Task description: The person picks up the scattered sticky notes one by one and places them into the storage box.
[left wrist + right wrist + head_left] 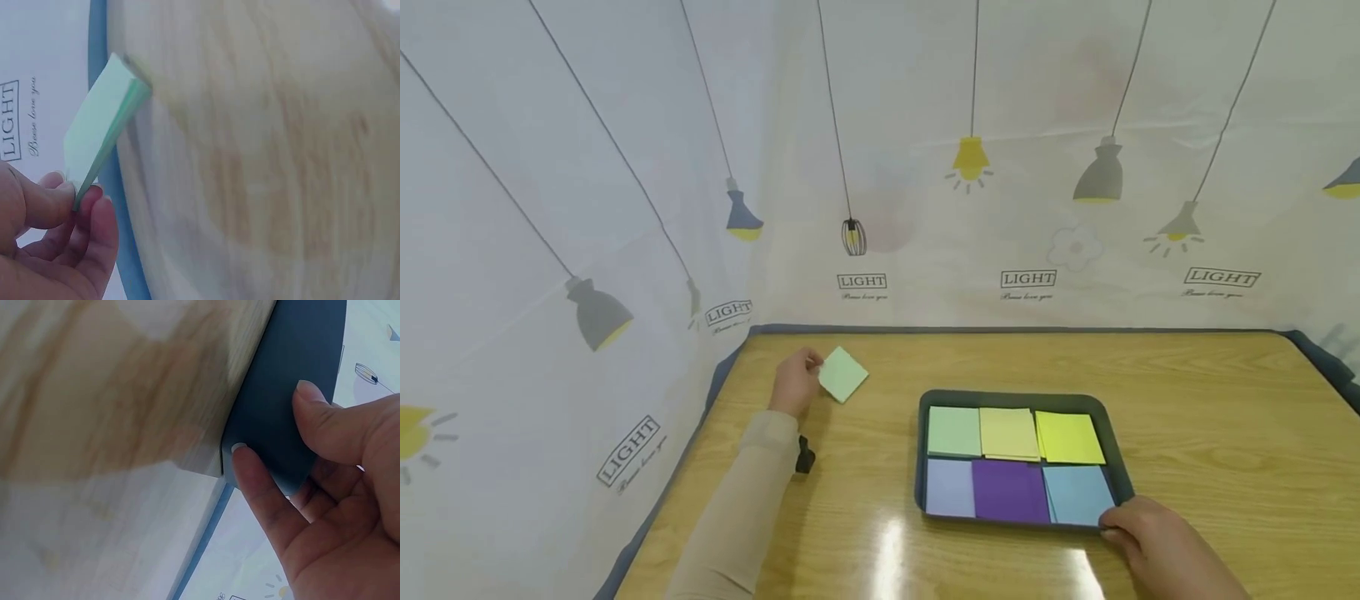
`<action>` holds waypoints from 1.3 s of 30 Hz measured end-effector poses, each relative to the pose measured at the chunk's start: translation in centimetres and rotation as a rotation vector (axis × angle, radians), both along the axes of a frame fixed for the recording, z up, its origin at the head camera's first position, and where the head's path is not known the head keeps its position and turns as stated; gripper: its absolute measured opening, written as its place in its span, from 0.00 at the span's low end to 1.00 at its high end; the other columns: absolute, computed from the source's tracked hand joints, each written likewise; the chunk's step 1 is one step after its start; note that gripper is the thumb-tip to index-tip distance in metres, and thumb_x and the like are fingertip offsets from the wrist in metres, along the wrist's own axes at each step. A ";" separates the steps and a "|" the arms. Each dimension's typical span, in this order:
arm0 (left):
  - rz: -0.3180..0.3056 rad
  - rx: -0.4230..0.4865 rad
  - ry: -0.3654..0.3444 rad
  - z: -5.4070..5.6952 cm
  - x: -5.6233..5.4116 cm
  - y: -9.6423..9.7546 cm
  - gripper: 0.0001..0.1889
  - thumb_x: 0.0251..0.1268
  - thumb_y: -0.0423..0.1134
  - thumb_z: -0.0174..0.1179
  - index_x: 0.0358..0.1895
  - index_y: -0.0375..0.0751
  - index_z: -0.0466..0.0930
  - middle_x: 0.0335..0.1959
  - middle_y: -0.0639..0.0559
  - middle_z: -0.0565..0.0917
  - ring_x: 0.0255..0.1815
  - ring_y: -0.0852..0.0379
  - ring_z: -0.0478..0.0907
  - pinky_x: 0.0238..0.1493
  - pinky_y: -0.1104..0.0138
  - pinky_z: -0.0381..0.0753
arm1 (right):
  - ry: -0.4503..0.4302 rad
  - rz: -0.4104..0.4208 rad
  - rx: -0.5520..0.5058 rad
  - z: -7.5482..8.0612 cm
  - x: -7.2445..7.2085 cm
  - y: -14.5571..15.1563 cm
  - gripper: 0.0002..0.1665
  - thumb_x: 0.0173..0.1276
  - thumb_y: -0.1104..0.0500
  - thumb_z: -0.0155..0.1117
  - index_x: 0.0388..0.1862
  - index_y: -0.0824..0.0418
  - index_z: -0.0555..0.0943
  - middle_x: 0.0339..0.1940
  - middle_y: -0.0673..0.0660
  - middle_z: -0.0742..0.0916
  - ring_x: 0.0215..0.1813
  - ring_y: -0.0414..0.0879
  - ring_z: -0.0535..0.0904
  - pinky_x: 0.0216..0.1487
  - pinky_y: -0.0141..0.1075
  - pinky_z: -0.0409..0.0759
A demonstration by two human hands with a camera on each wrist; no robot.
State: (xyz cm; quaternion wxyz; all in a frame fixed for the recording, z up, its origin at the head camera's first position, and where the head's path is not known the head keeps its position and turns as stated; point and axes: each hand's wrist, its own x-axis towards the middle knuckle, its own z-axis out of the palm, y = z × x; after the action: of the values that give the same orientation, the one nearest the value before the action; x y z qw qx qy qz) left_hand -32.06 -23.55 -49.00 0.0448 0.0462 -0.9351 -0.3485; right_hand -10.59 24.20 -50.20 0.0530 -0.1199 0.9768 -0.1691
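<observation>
My left hand (796, 383) pinches a light green pad of sticky notes (843, 375) by one corner, near the table's far left. In the left wrist view the pad (103, 119) is seen edge-on, with several sheets between thumb and fingertips. On the right, my right hand (1165, 542) grips the near right corner of a dark tray (1015, 523). Seen from the right wrist, thumb and fingers are on the tray's outer wall (275, 406). Square paper stacks fill the tray in two rows: green (953, 431), pale yellow (1007, 433), bright yellow (1071, 437), lavender (950, 487), purple (1010, 492) and blue (1078, 495).
The wooden table (865, 467) meets a pale curtain (925, 208) printed with lamps along its back and left. A dark blue edge (1037, 331) runs round the tabletop. A small black object (805, 455) shows at the left wrist.
</observation>
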 end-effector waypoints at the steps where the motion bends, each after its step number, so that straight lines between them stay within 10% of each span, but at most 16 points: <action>1: -0.001 0.008 -0.002 0.2 0.0 0.2 0.09 0.74 0.28 0.52 0.50 0.38 0.79 0.54 0.36 0.83 0.54 0.41 0.81 0.51 0.53 0.82 | -0.002 -0.001 -0.001 0.0 0.0 0.0 0.06 0.63 0.63 0.72 0.34 0.51 0.87 0.32 0.43 0.85 0.37 0.36 0.77 0.40 0.37 0.81; 22: -0.121 0.062 -0.071 2.5 0.9 4.1 0.15 0.77 0.28 0.50 0.57 0.39 0.83 0.57 0.41 0.83 0.56 0.44 0.81 0.48 0.58 0.85 | -0.019 0.001 0.000 -0.3 -0.1 0.3 0.07 0.63 0.63 0.72 0.35 0.50 0.87 0.33 0.42 0.85 0.38 0.36 0.78 0.41 0.38 0.81; 39: -0.441 0.055 -0.083 5.0 3.7 10.6 0.14 0.77 0.27 0.50 0.53 0.38 0.85 0.52 0.43 0.85 0.47 0.51 0.84 0.40 0.67 0.86 | -0.032 0.005 -0.013 -0.1 -0.1 0.2 0.06 0.64 0.64 0.71 0.36 0.51 0.87 0.34 0.44 0.86 0.38 0.37 0.78 0.42 0.40 0.82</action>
State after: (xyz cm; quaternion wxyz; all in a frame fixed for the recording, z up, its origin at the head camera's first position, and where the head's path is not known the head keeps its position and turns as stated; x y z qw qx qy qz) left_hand -28.40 -12.92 -44.01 -0.0724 -0.1438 -0.9137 -0.3731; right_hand -10.69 24.36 -50.31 0.0685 -0.1200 0.9744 -0.1772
